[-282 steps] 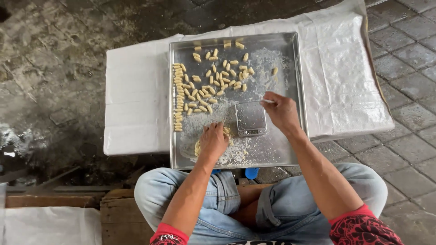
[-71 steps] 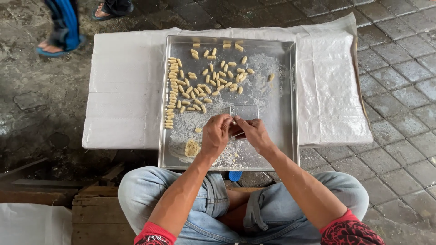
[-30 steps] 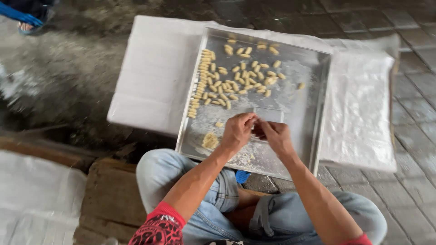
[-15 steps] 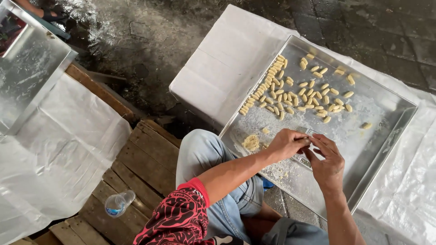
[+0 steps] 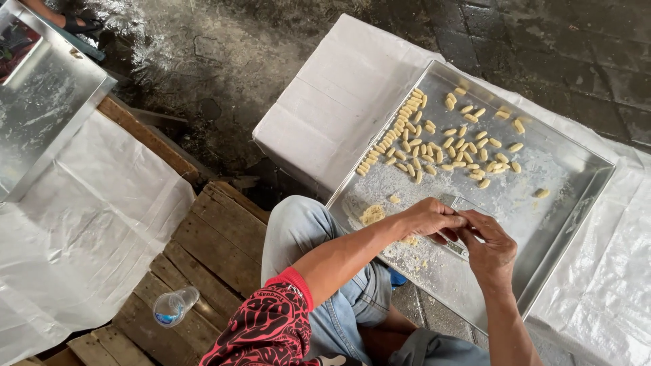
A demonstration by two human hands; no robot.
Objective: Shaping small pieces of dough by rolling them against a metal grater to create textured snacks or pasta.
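Note:
A floured metal tray [image 5: 569, 224] lies on a low table covered in white plastic [image 5: 325, 115]. Several small pale dough pieces [image 5: 444, 146] lie on it, some lined in a row along the left rim [image 5: 393, 139]. My left hand [image 5: 427, 218] and my right hand [image 5: 489, 249] meet over the tray's near part, fingertips pinched together; what they pinch is hidden. A metal scraper [image 5: 461, 203] lies just behind my fingers. A small lump of dough [image 5: 371, 215] sits left of my left hand.
A wooden pallet [image 5: 196, 264] lies to my left with a plastic bottle [image 5: 174, 306] on it. Further left are white plastic sheeting [image 5: 74, 230] and another metal tray [image 5: 41, 102]. The floor is wet dark paving.
The view has swung to the left, bringing the pallet, bottle and second tray into sight. My hands came together over the tray's near part and stay pinched together.

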